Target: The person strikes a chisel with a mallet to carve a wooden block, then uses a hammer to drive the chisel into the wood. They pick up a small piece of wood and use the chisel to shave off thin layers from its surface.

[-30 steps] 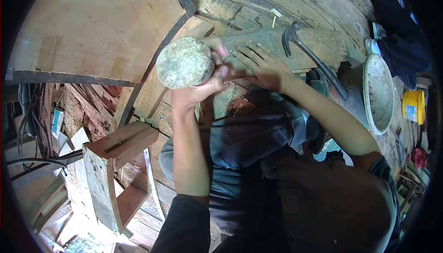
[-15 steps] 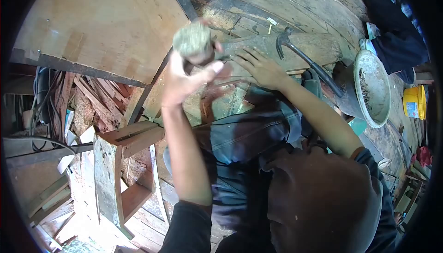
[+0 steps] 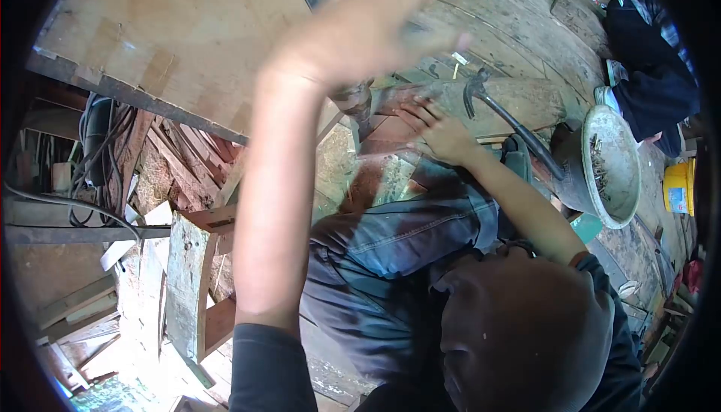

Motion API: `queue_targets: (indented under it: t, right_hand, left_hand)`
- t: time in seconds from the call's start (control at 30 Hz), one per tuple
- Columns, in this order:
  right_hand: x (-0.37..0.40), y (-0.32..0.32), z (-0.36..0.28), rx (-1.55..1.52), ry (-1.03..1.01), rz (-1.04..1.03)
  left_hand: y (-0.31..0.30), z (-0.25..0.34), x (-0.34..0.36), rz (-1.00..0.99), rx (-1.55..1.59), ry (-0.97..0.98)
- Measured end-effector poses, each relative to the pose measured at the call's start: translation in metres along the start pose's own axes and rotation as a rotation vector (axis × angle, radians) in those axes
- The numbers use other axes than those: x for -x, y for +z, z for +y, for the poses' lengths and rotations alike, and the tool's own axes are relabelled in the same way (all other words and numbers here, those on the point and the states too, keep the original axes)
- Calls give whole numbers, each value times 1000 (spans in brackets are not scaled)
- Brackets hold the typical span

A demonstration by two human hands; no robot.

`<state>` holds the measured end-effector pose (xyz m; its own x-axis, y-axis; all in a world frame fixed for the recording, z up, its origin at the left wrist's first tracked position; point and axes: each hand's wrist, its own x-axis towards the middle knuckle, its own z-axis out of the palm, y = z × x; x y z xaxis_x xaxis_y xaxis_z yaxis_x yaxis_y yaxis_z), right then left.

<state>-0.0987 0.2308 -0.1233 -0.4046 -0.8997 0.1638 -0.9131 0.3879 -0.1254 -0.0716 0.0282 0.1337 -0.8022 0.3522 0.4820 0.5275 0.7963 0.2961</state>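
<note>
My left hand (image 3: 360,33) is raised in front of the plywood panel and smeared by motion. Its fingers and thumb point to the right, but whether anything is held is hidden. Below it, a short brown wooden piece (image 3: 357,102) shows partly. My right hand (image 3: 444,138) lies with spread fingers on a reddish wooden board (image 3: 387,136), pressing on its right part. Just beyond that hand, a claw hammer (image 3: 518,125) with a dark handle rests across a thick weathered plank (image 3: 518,104).
A plywood panel (image 3: 188,36) with a dark frame fills the upper left. Wood scraps (image 3: 176,160), cables (image 3: 98,134) and a wooden frame (image 3: 188,284) lie below it. To the right stand a bucket of nails (image 3: 619,168), a yellow pail (image 3: 680,185) and another person (image 3: 650,59).
My left hand has swung up and to the right; the rough block it held is now out of sight. My right hand stays on the board. The view has shifted slightly.
</note>
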Motion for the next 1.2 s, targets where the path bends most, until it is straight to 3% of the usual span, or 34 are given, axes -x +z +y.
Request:
queue_targets:
  t: [0.1, 0.13, 0.2, 0.23, 0.3, 0.33, 0.4, 0.47, 0.6, 0.73, 0.83, 0.93, 1.0, 1.13, 1.2]
  right_hand:
    - [2, 1, -1, -51, -2, 58]
    - [5, 1, -1, -56, 5, 44]
    - [3, 1, 0, 11, -7, 34]
    - [1, -1, 0, 9, -12, 35]
    - [-1, -6, -3, 1, 18, -16]
    - [0, -9, -5, -12, 55, -67]
    - [2, -4, -3, -23, 54, -33]
    - [2, 0, -1, -30, 55, 16]
    - [0, -2, 1, -66, 36, -2]
    - [2, -1, 2, -23, 12, -26]
    - [2, -3, -1, -66, 50, -70]
    - [3, 0, 0, -36, 53, -76]
    - [2, -1, 0, -19, 50, -62]
    - [2, 2, 2, -52, 57, -10]
    - [2, 1, 0, -75, 36, 9]
  left_hand:
    - [6, 22, 9, -792, -529, -411]
    - [9, 21, 15, -801, -513, -409]
    - [4, 19, 24, -392, -119, -375]
    - [2, 22, 22, -391, -119, -379]
    - [-5, 31, 12, -893, -337, -494]
    - [-5, 33, 13, -893, -340, -487]
    - [-5, 39, 19, -1154, -463, -490]
    - [-14, 31, 39, -1218, -516, -559]
    - [-34, 2, 118, -1095, -399, -576]
    - [-33, 29, 158, -958, -320, -718]
    - [-25, 44, 181, -724, -182, -808]
    - [-26, 62, 182, -558, -190, -817]
    - [-28, 65, 182, -554, -189, -825]
    - [-42, 53, 178, -387, -68, -642]
    - [-50, 55, 169, -168, 273, -828]
